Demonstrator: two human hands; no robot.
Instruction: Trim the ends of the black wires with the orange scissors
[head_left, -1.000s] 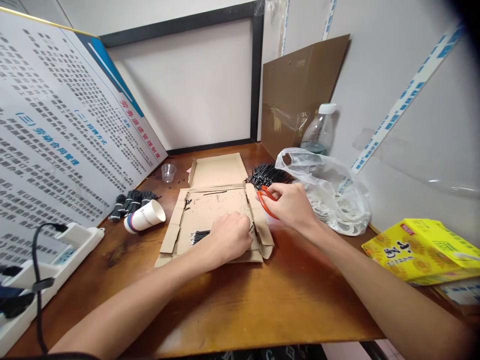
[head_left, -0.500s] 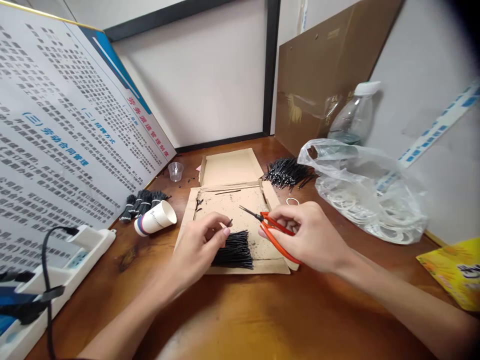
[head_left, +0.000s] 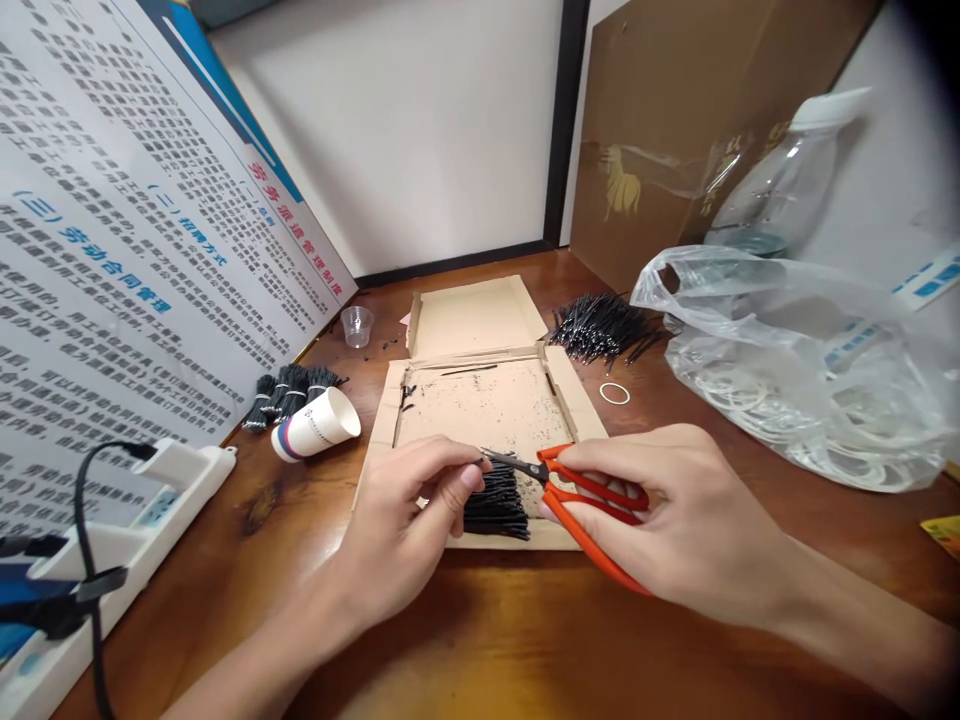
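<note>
My left hand pinches a thin black cord between thumb and forefinger; only its dark tip shows. In my right hand is a pair of scissors with red handles, fingers wrapped around the grips. The narrow blades reach the tip of the cord, just beside my left fingertips. Whether the blades touch it I cannot tell. Below both hands, a row of black cords lies on an opened cardboard box, partly hidden by my left hand. Small dark scraps are scattered over the cardboard.
A loose pile of black cords and a white ring lie right of the box. Further right sits a clear plastic bag of white rings. Left are a tipped paper cup, tied cord bundles and a power strip.
Both hands have come closer together relative to each other, and the scissor blades now meet the cord's tip. The camera view has shifted, moving the bag and bottle rightward in the picture.
</note>
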